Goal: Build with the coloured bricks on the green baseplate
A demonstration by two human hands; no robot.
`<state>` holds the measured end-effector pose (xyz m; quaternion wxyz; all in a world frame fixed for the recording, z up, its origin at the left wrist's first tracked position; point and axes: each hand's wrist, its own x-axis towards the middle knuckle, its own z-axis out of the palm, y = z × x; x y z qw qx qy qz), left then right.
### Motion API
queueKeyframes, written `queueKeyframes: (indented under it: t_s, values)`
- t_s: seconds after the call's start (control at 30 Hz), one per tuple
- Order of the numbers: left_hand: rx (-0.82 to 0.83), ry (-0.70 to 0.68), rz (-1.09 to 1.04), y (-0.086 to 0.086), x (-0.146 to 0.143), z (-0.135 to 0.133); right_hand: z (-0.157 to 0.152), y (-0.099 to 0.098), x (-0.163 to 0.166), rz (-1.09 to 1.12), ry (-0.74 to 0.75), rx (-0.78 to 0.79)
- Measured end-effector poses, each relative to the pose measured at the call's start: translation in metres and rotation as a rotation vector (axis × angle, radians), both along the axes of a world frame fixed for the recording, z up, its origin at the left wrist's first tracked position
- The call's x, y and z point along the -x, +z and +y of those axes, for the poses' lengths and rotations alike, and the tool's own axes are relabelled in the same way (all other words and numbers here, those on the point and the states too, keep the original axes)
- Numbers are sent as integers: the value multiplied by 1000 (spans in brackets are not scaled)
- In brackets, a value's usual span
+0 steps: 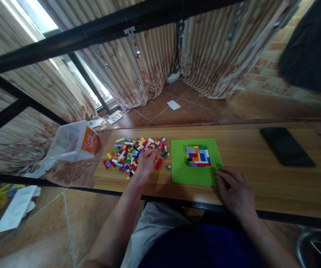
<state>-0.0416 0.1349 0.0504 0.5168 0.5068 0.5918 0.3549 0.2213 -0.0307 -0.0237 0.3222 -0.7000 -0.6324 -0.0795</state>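
Note:
A green baseplate (193, 173) lies on the wooden table (260, 178), with a small patch of coloured bricks (198, 155) built on it. Left of it spreads a pile of loose coloured bricks (132, 152). My left hand (146, 163) rests at the pile's right edge with its fingers curled together over bricks; what they pinch is too small to name. A red brick (158, 164) lies just right of that hand. My right hand (234, 188) lies flat on the table, fingers spread, touching the baseplate's near right corner.
A black phone (286, 146) lies on the table at the right. A clear plastic tub (72, 141) with an orange label stands left of the table. Black bars cross overhead; curtains and tiled floor lie behind. Papers lie on the floor at left.

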Motion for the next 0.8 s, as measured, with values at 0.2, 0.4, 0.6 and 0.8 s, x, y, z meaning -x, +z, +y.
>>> queueKeyframes:
  t_s: [0.2, 0.4, 0.6, 0.8]
  values:
    - [28, -64, 171, -3, 1, 7, 0, 1, 0, -29, -2, -12]
    - [-87, -93, 175, -10, 4, 8, 1, -1, 0, -33, 3, -2]
    - [-157, -188, 114, -15, -18, 1, 1, 1, 1, -29, -1, -17]
    - [-1, -244, -5, -21, -54, -8, 1, 4, 2, 10, -4, -11]
